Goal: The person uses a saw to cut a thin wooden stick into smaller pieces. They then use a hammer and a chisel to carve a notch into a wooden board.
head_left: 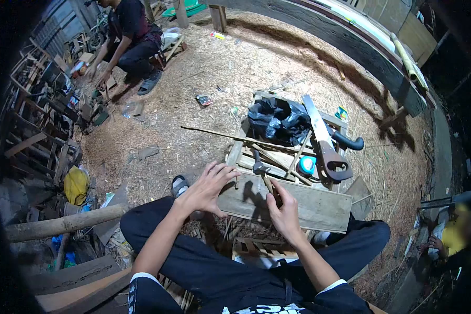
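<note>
A long flat wooden board (322,206) lies crosswise in front of me, over my folded legs. My left hand (206,188) clasps its left end, the fingers spread at the far edge and the thumb at the near edge. Close to those fingertips a thin, short piece like a nail (237,182) stands on the board. My right hand (284,213) is closed round the wooden handle of a hammer (260,167), whose dark metal head is raised over the board's far edge and casts a shadow on it.
Beyond the board, a wooden frame (235,152) bears sticks, a black plastic bag (280,120), a handsaw (324,141) and a blue tape measure (307,165). A person (133,47) crouches at upper left; another (452,235) is at right. Wood shavings (157,125) cover the ground.
</note>
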### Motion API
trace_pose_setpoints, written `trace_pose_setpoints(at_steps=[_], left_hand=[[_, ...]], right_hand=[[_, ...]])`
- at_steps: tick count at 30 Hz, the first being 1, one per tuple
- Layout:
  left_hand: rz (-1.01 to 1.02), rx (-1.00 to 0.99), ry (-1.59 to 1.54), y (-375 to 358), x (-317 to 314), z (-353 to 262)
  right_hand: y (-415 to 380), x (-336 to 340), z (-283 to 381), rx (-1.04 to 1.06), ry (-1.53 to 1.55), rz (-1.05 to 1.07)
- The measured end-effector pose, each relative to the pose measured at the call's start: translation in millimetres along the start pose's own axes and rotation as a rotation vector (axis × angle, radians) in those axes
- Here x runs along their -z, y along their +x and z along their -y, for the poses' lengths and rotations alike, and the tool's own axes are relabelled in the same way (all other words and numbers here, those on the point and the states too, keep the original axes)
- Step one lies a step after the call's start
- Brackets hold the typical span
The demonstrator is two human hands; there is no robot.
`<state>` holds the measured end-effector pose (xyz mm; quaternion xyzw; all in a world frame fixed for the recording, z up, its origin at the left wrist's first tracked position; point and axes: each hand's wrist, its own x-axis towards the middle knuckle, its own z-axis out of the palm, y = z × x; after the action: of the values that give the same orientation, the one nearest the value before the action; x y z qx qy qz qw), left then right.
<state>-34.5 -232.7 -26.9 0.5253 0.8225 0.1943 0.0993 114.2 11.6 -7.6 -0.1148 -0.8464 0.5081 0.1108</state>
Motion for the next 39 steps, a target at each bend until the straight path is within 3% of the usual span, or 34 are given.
trace_pose_setpoints(at_steps=[7, 10, 14, 17, 20, 30, 32, 39], left_hand=[[-0.056, 0.081, -0.178, -8.6, 1.9, 9.4], [-0.265, 0.211, -0.270, -0.9, -9.0, 7.6], [-0.340, 0.202, -0.234, 0.8, -30.5, 8.5], [-0.368, 0.219, -0.253, 4.0, -31.2, 5.0], [-0.395, 0.199, -0.259, 4.2, -31.9, 5.1], [-0.319, 0.246, -0.253, 5.1, -30.5, 5.9], [-0.284, 0.276, -0.240, 3.9, -28.1, 6.2], [-0.309, 0.265, -0.249, 3.8, -35.2, 10.3]], right_hand=[[7.7, -28.6, 6.5, -0.053, 0.016, 0.026], [6.1, -33.4, 14.5, -0.013, 0.018, 0.015], [4.9, -36.2, 27.4, -0.157, -0.017, 0.063], [1.2, -42.5, 23.0, -0.050, -0.022, 0.018], [-0.1, -44.2, 26.3, -0.082, -0.053, 0.050], [-4.1, -47.6, 22.7, -0.087, -0.060, 0.057], [-4.7, -50.5, 16.7, 0.040, -0.107, 0.050], [-9.6, -45.4, 34.1, 0.092, -0.107, 0.026]])
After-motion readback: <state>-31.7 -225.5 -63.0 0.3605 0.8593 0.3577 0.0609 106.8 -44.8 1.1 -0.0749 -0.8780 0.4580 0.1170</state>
